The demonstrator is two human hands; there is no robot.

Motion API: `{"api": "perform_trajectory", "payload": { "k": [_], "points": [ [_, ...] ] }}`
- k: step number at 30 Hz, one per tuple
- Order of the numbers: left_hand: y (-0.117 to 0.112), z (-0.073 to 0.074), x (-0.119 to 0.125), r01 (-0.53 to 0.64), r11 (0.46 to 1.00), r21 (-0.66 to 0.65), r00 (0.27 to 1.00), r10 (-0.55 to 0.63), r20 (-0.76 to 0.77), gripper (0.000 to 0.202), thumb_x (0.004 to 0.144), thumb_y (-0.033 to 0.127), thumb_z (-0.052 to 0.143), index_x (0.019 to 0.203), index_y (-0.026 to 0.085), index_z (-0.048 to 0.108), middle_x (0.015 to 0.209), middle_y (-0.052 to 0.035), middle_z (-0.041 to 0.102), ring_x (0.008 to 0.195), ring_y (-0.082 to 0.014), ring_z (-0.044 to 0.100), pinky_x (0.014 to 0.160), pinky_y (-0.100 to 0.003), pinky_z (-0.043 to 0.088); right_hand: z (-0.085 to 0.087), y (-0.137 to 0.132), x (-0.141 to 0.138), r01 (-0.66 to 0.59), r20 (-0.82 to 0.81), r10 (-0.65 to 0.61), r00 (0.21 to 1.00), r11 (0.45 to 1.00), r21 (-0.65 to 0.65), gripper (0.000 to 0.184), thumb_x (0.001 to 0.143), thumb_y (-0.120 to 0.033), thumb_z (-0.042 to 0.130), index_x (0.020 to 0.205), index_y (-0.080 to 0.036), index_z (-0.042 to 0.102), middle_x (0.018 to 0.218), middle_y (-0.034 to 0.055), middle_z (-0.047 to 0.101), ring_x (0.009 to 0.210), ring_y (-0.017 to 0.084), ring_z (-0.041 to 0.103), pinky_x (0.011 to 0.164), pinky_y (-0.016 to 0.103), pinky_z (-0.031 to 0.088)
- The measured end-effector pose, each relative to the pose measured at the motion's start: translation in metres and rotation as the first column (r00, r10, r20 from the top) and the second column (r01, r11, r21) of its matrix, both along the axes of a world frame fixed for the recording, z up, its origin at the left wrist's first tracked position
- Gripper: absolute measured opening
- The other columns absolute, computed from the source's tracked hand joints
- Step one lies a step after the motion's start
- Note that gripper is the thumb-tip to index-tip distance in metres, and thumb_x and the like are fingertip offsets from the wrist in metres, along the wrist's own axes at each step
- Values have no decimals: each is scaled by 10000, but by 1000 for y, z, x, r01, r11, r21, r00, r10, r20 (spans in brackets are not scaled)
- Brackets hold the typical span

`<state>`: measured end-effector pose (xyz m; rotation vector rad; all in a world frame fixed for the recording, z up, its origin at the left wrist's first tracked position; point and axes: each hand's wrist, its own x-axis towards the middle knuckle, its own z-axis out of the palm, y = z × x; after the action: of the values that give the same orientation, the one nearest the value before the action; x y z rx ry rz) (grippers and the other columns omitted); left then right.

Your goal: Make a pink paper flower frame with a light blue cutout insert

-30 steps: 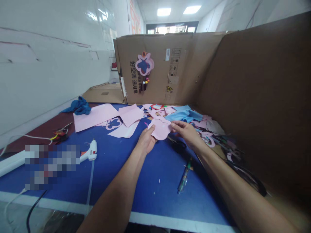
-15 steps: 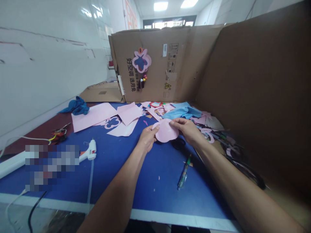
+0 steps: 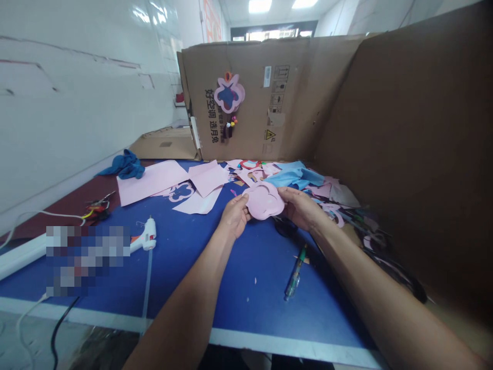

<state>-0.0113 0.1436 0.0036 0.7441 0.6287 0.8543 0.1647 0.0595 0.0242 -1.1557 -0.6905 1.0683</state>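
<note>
Both hands hold one pink flower-shaped paper cutout (image 3: 264,201) a little above the blue table (image 3: 246,288). My left hand (image 3: 235,216) pinches its left edge with thumb and fingers. My right hand (image 3: 301,206) grips its right edge, fingers curled on top. A dark object (image 3: 285,226), possibly scissors, lies on the table just under the cutout.
A white glue gun (image 3: 144,238) lies at the left. A green pen (image 3: 296,272) rests near my right forearm. Pink sheets (image 3: 154,180), pink scraps and blue cloth (image 3: 295,177) litter the far side. Cardboard walls (image 3: 404,144) enclose the back and right; a pink flower ornament (image 3: 228,95) hangs there.
Both hands have turned the pink cutout while holding it, and it sits slightly further right. The camera view has shifted a little.
</note>
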Motion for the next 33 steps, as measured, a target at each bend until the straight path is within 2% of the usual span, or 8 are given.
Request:
{"api": "perform_trajectory", "payload": {
  "k": [4, 8, 13, 19, 23, 26, 29, 33],
  "points": [
    [5, -1, -1, -62, 995, -79, 997, 65, 32, 142, 990, 246, 708, 1105, 162, 716, 957, -107, 823, 834, -206, 797, 869, -377, 644, 0, 0, 0, 13, 20, -13, 1000, 1000, 17, 312, 733, -450, 911, 840, -245, 702, 748, 7, 709, 635, 164, 617, 602, 286, 551],
    [9, 1, -1, -88, 990, -114, 993, 96, 66, 162, 1045, 243, 618, 1133, 168, 732, 988, -91, 827, 804, -176, 777, 813, -320, 630, 3, -2, -2, -23, -6, 23, 1000, 1000, 11, 447, 638, -534, 994, 794, -230, 707, 721, -11, 679, 625, 136, 589, 600, 259, 538],
    [8, 3, 0, -89, 985, -149, 989, 106, 108, 203, 1041, 225, 611, 1175, 155, 747, 1120, -115, 829, 950, -202, 788, 809, -303, 621, 4, -4, -7, -39, 178, 38, 983, 999, 3, 477, 546, -507, 1036, 787, -211, 750, 686, -23, 669, 599, 114, 550, 541, 225, 455],
    [12, 1, -2, -171, 964, -202, 980, 187, 65, 170, 1031, 231, 619, 1117, 173, 755, 953, -73, 810, 867, -179, 775, 789, -273, 607, 5, -6, -4, 11, 336, -4, 942, 1000, -18, 398, 635, -504, 957, 746, -200, 726, 632, -25, 640, 552, 111, 507, 514, 244, 394],
    [20, 6, -12, -206, 955, -214, 969, 230, 92, 174, 1055, 230, 565, 1049, 172, 729, 963, -81, 804, 872, -170, 777, 800, -266, 613, 5, -6, 0, 39, 351, -28, 936, 999, -22, 379, 641, -489, 953, 729, -206, 717, 658, -8, 652, 580, 123, 532, 522, 250, 400],
    [29, 8, -21, -253, 952, -169, 960, 269, 78, 164, 1058, 206, 543, 1012, 157, 693, 972, -112, 809, 832, -168, 777, 818, -277, 621, 4, -6, 4, 59, 339, -50, 939, 998, -16, 386, 633, -491, 956, 716, -206, 709, 647, -11, 641, 579, 120, 526, 521, 247, 396],
    [39, 7, -29, -348, 935, -68, 937, 344, -63, 122, 1029, 193, 572, 1040, 141, 681, 930, -131, 798, 787, -192, 773, 810, -319, 619, 5, -7, 7, 86, 336, -75, 939, 996, -20, 400, 605, -488, 974, 730, -208, 716, 665, -9, 651, 609, 130, 554, 522, 242, 398],
    [51, 0, -34, -519, 837, 175, 809, 547, -215, 262, 868, 95, 712, 1116, 175, 693, 1002, -96, 791, 995, -219, 776, 964, -342, 582, 7, -7, 10, 109, 328, -95, 940, 994, -25, 426, 579, -500, 980, 741, -205, 718, 669, -6, 656, 628, 136, 568, 525, 236, 399]
  ]
}}
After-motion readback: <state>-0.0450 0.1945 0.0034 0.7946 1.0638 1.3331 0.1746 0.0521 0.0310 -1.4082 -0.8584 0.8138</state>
